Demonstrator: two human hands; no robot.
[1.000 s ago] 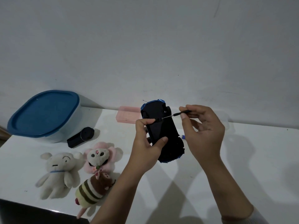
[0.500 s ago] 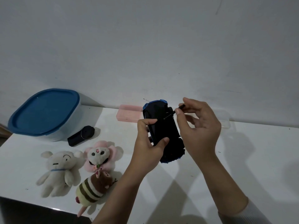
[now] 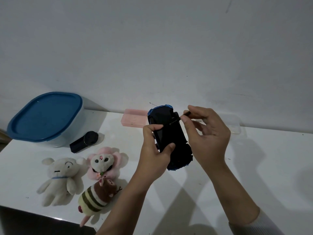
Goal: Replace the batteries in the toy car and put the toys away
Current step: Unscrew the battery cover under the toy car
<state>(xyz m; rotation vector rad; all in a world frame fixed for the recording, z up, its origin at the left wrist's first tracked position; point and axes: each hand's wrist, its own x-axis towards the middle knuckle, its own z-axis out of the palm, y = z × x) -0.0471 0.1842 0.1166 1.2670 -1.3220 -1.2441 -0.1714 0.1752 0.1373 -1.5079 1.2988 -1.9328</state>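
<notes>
My left hand (image 3: 155, 153) grips the blue toy car (image 3: 169, 133), held above the white table with its black underside facing me. My right hand (image 3: 205, 133) pinches a small black screwdriver (image 3: 182, 117) whose thin metal tip rests on the upper part of the car's underside. Three soft toys lie on the table at the left: a white bear (image 3: 59, 178), a pink flower-faced plush (image 3: 103, 161) and a striped bee plush (image 3: 97, 197).
A white bin with a blue lid (image 3: 45, 116) stands at the back left, with a black remote-like device (image 3: 84, 141) beside it. A pink tray (image 3: 134, 118) sits by the wall behind the car, and a clear box (image 3: 234, 126) lies right of my right hand. The table's front edge (image 3: 33, 212) is near.
My right hand has drawn in toward the car, and the screwdriver has swung from nearly level to a steeper angle on the underside. My left hand keeps the same hold.
</notes>
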